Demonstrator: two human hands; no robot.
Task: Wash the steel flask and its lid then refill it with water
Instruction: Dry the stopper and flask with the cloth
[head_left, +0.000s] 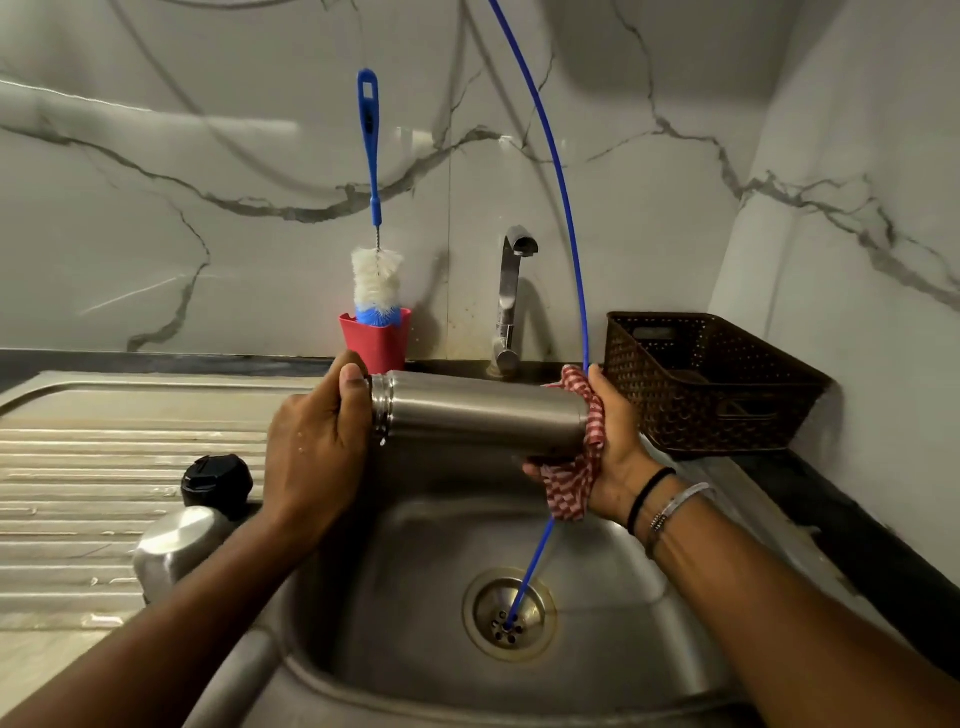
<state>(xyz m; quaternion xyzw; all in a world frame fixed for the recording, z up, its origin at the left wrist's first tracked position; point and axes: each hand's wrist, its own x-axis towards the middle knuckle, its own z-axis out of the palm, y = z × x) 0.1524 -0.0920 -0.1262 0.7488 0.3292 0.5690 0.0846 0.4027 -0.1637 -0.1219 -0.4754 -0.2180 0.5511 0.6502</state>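
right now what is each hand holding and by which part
Left hand grips the steel flask at its open mouth end; right hand holds a checked cloth against its base.

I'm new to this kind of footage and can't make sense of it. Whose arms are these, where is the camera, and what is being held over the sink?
There is no machine here: a person wears one camera on the head, looking down at their own arms.

The left hand grips the open neck end of a steel flask, held sideways above the sink. The right hand presses a red checked cloth round the flask's base.

On the draining board stand a black lid and a steel cap. Behind are a tap, a bottle brush in a red cup, and a brown basket. A thin blue tube runs down to the drain.
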